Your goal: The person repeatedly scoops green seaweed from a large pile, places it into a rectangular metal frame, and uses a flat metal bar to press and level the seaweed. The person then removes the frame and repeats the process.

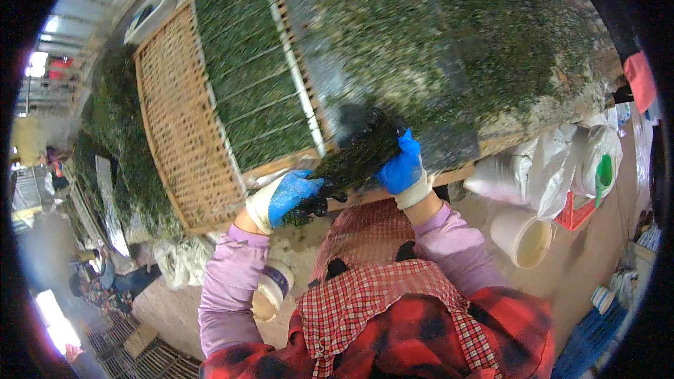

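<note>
My left hand (pixel 292 197), in a blue and white work glove, grips one end of a dark green, wet, leafy clump (pixel 353 163) that looks like seaweed. The other end is gripped by my right hand (pixel 401 166), gloved the same way. The clump stretches between both hands above the near edge of the table. Left of it lies a wooden-slatted frame (pixel 295 79) with green material between thin cross strips. More loose green material (pixel 379 37) is spread over the table beyond my hands. The fingertips are partly hidden in the clump.
A woven brown rack (pixel 181 110) adjoins the frame, with a white tray (pixel 152 13) behind it. White sacks (pixel 526 168), a red crate (pixel 576 213) and a white bucket (pixel 521 237) stand at the right. Another bucket (pixel 271 289) stands below my left forearm.
</note>
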### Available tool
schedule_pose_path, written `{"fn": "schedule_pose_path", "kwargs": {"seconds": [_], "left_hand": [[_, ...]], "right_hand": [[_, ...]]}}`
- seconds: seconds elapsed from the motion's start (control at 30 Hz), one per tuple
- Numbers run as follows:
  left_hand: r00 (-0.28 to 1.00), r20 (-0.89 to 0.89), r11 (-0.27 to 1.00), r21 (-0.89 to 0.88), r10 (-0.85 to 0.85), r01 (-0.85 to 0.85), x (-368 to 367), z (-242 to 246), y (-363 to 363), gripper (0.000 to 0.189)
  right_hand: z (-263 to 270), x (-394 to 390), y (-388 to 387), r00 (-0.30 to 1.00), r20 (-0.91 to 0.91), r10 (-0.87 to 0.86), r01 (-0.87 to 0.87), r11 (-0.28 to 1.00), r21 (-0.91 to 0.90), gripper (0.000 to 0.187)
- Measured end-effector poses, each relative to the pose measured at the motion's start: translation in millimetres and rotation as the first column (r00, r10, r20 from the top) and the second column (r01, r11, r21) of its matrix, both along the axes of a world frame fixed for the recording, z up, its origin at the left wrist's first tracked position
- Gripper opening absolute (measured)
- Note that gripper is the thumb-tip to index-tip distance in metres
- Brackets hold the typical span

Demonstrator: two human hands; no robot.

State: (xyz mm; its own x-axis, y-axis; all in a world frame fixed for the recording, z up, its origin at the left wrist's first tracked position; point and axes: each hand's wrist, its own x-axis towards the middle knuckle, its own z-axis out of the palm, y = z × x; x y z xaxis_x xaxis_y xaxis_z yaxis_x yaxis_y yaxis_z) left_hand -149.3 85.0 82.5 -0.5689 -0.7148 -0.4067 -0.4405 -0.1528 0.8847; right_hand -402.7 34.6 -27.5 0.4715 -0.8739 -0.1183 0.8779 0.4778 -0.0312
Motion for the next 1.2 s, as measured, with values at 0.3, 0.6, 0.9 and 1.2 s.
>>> {"fn": "schedule_pose_path", "kwargs": {"seconds": [0.3,0.6,0.9,1.2], "left_hand": [[0.942,0.054,0.876,0.352,0.332,-0.329,124,-34,63,0.028],[0.729,0.565,0.920,-0.290,0.387,-0.263,96,-116,67,0.040],[0.722,0.538,0.899,-0.308,0.434,-0.310,105,-103,80,0.036],[0.690,0.560,0.889,-0.270,0.458,-0.370,128,-103,92,0.040]], "right_hand": [[-62,110,70,0.684,-0.729,-0.030,0.023,1.000,-0.019,0.032],[-105,53,48,0.700,-0.679,-0.220,0.371,0.925,0.082,0.030],[-64,-79,-13,-0.231,-0.934,-0.273,-0.135,0.959,-0.247,0.040],[43,24,38,-0.487,-0.600,-0.634,-0.639,0.727,-0.250,0.030]]}}
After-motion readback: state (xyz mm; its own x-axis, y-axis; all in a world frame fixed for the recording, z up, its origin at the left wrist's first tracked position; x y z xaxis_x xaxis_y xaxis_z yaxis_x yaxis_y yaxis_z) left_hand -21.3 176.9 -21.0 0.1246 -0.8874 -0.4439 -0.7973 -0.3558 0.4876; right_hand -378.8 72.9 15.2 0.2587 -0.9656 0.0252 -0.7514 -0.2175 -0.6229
